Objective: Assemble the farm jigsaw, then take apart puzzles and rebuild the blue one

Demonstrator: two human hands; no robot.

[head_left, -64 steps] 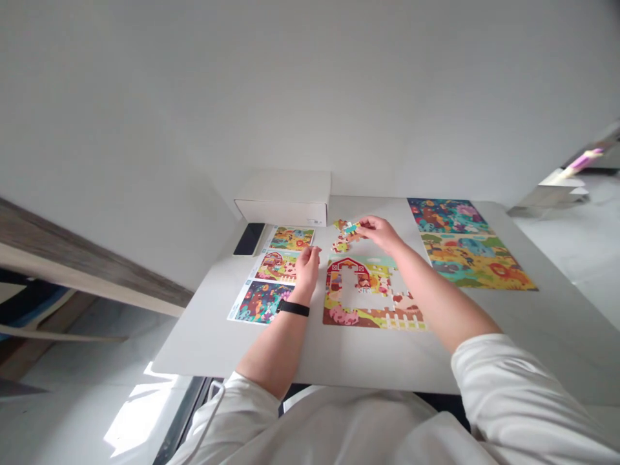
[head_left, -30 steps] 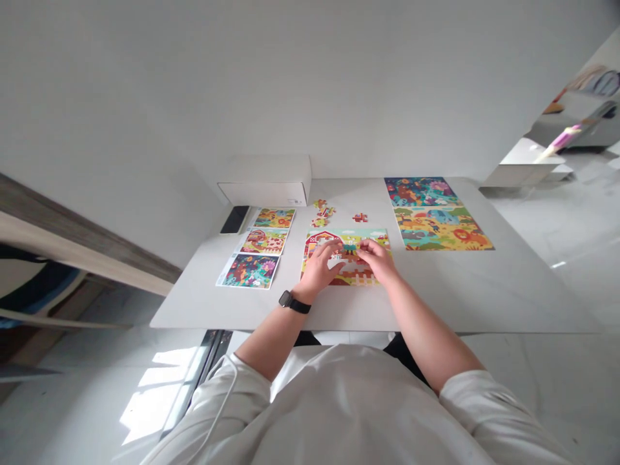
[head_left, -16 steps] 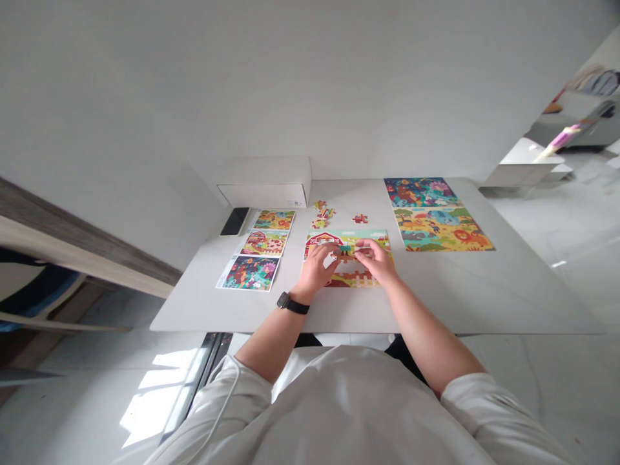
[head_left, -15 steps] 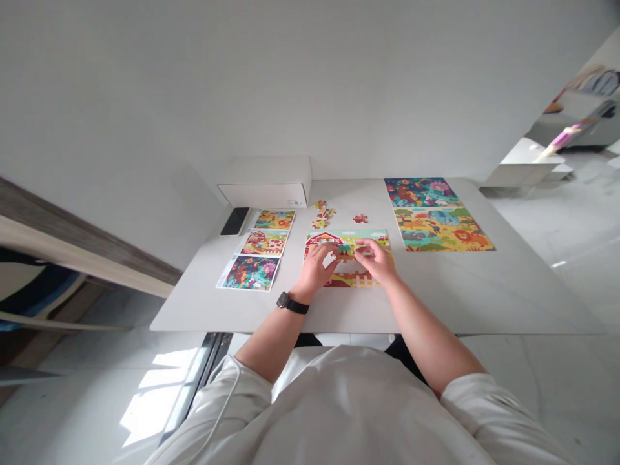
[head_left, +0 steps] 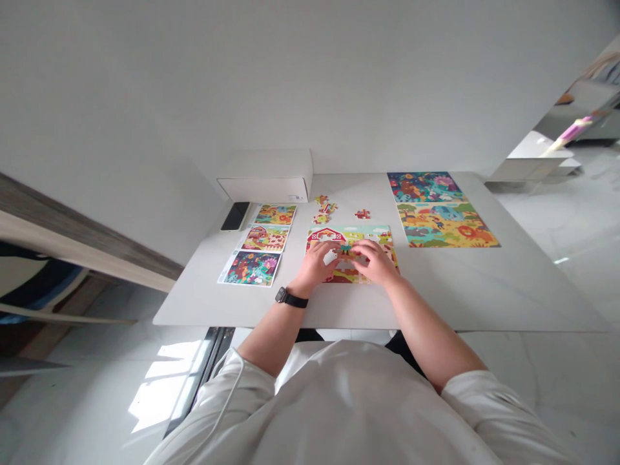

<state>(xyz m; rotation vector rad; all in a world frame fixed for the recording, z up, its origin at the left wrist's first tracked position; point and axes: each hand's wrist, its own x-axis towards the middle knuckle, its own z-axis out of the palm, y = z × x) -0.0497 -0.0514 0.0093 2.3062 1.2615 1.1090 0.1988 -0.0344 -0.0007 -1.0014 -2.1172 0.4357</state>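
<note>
A farm jigsaw puzzle [head_left: 378, 234] with a red barn lies in front of me, partly put together, with gaps in its middle. Over its left half is my left hand [head_left: 317, 261], a black watch on the wrist, thumb and fingers curled around a puzzle piece at the puzzle's centre. My right hand [head_left: 376, 261] comes from the other side, fingertips and thumb bent in on a piece there too. The fingers partly cover both pieces. Beyond the puzzle lie a loose red puzzle piece [head_left: 362, 214] and a small cluster of loose pieces [head_left: 321, 219].
To the left are a sheet with three small pictures [head_left: 252, 268] and a phone [head_left: 235, 216]. A white box [head_left: 264, 188] stands against the wall. On the right lie a dark-blue puzzle picture [head_left: 426, 187] and a yellow animal puzzle picture [head_left: 445, 226]. All rest on the white table [head_left: 484, 290].
My right hand has moved slightly left and its fingers have come closer to my left hand over the puzzle's middle. The view has shifted a little; the loose pieces stay put.
</note>
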